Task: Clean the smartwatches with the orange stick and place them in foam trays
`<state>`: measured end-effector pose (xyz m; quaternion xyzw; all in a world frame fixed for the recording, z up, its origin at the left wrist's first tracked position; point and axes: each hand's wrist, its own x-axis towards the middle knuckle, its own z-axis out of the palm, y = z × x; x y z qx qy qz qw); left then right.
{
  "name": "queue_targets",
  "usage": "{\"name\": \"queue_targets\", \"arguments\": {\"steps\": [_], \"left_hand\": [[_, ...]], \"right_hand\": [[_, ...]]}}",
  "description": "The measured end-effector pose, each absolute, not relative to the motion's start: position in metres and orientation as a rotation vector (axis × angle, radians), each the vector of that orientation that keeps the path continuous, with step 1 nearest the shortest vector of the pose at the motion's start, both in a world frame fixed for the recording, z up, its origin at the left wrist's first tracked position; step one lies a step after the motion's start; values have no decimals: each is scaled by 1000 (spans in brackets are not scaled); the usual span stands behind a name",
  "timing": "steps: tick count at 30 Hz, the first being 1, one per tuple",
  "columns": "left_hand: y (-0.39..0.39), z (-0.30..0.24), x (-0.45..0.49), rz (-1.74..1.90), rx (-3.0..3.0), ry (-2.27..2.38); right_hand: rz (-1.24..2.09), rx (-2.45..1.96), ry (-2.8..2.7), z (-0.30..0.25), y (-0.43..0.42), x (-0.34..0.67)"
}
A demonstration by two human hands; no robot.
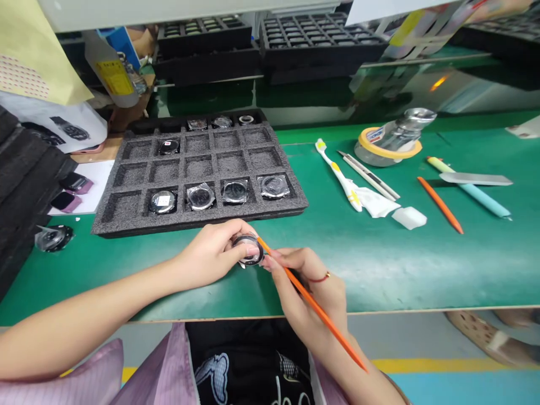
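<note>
A round black watch case (248, 251) is gripped in my left hand (215, 250), the thumb lying across its face and the fingers around its far edge. Between the thumb and fingers of my right hand (310, 281) is a long orange stick (323, 315), its tip touching the rim of the watch case. Just beyond my hands lies a grey foam tray (198, 219) with square pockets. Several watch cases, such as one in clear film (235, 192), sit in its front and back rows. What is under the case is hidden by my fingers.
To the right are a toothbrush (337, 171), a craft knife (371, 177), a white block (409, 217), another orange stick (440, 204), a blue pen (485, 199) and a yellow-rimmed tub (388, 151). At left lie a loose watch case (54, 238) and stacked foam (19, 185).
</note>
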<state>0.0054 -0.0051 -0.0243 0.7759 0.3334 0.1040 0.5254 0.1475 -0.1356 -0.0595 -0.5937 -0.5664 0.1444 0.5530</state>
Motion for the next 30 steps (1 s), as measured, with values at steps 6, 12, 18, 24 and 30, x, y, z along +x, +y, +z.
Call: {"name": "queue_targets", "arguments": {"steps": [6,12,18,24,30], "left_hand": [[-4,-24,5,252,1813,774],[-5,-25,5,248,1868,800],[-6,-23,6,265,1828,820],[-6,-24,7,263,1814,850],[-8,-23,7,246,1804,870]], "right_hand": [[426,-1448,-1304,-61,-139,153],[527,-1384,-1252,-60,-125,152],[336,-1470,-1306,-59,-143,144],[229,-1494,-1317,-62,-142,138],[316,-1498,-1294,-59,-142,141]]}}
